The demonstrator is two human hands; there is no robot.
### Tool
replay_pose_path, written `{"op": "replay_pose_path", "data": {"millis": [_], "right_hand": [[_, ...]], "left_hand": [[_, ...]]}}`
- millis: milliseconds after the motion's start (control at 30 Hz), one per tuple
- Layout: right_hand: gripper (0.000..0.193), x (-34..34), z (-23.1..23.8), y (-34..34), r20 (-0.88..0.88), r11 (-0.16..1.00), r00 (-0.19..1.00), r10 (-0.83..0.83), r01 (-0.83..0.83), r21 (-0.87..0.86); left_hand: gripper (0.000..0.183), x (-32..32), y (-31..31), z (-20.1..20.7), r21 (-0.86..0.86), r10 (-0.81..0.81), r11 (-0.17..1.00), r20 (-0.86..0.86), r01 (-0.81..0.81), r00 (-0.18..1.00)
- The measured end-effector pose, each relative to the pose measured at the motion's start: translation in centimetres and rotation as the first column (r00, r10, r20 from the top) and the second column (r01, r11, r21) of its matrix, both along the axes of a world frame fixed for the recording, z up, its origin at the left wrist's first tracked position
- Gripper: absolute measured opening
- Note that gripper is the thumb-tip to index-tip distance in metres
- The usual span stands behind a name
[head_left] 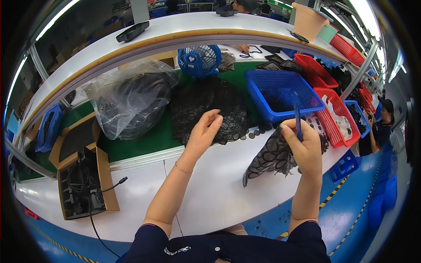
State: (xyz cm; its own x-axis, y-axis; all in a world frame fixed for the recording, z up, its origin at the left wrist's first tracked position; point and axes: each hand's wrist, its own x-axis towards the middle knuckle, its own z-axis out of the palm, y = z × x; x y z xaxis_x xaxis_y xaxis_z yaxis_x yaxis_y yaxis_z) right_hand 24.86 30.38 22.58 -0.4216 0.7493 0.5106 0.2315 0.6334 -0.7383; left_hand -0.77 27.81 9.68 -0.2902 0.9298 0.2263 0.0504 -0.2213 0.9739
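- Pinched in the right hand [305, 147] are two things at once: a slim blue tool [297, 120] that stands up from between the fingers, and the top edge of a black rubber sheet [274, 158] punched full of round holes.
- That sheet hangs down and to the left from the right hand, over the white worktable [210, 193] near its front edge; whether its lower corner touches the table cannot be told.
- The left hand [206, 131] is held open, fingers loosely together and pointing away from the person, and grips nothing; it hovers at the near edge of a heap of black rubber rings and sheets [206, 109].
- That heap lies on the green belt [131, 147] and spills onto the back edge of the white worktable, where a few loose black discs [256, 133] lie in a row.
- Just behind the right hand, on the belt, stands a blue basket [280, 94]; red baskets [331, 116] follow to its right.
- Left of the heap sits a clear plastic bag [127, 103] stuffed with black parts, and behind the heap a small blue fan [199, 59].
- At the worktable's left end a wooden box [83, 175] holds black cables.
- Another person [381, 125] stands at the far right, beside the baskets.
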Motion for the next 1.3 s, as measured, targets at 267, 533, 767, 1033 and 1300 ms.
{"op": "replay_pose_path", "data": {"millis": [267, 533, 767, 1033, 1300], "right_hand": [[0.007, -2.3, -1.6, -5.5, 0.112, 0.988, 0.992, 0.065, -0.080, 0.134], [0.013, -0.7, -1.5, -5.3, -0.193, 0.949, 0.981, 0.025, -0.084, -0.304], [0.013, 3.2, -0.5, -3.3, -0.461, 0.952, 0.885, 0.070, -0.198, -0.234], [0.018, 5.1, -1.5, -2.4, -0.502, 0.916, 0.857, 0.119, -0.290, -0.278], [0.018, 0.8, -4.6, 1.8, -0.323, 0.879, 0.946, 0.027, -0.176, -0.443]], "left_hand": [[0.062, 6.4, -9.9, 4.8, 0.237, -0.025, 0.965, -0.341, 0.112, 0.940], [0.014, 1.6, -12.8, 3.8, -0.042, -0.082, 0.997, -0.390, 0.072, 0.917], [0.012, 0.7, -11.9, 9.7, 0.431, 0.311, 0.902, -0.596, -0.032, 0.741], [0.008, 1.1, -11.5, 12.9, 0.383, 0.240, 0.924, -0.534, -0.021, 0.811], [0.015, -1.3, -9.3, 10.6, 0.083, 0.089, 0.995, -0.376, -0.062, 0.922]]}}
